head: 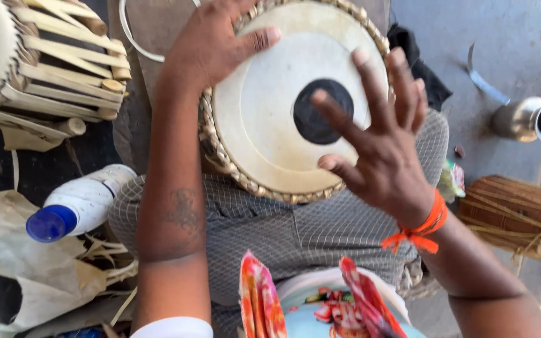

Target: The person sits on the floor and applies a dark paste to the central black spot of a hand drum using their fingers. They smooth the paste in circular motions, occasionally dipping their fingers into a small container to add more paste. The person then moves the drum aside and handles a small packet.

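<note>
A round hand drum (264,119) lies in my lap, its pale skin bearing a black centre spot (322,111) and a braided rim. My left hand (211,44) grips the drum's upper left rim, thumb lying on the skin. My right hand (377,141) hovers over the right side of the skin with fingers spread apart, holding nothing; an orange thread is tied round its wrist.
Another drum with pale straps and wooden pegs (45,69) sits at the upper left. A white bottle with a blue cap (79,203) lies on crumpled paper at the left. A steel cup (530,119) and a brown drum body (515,216) are on the right.
</note>
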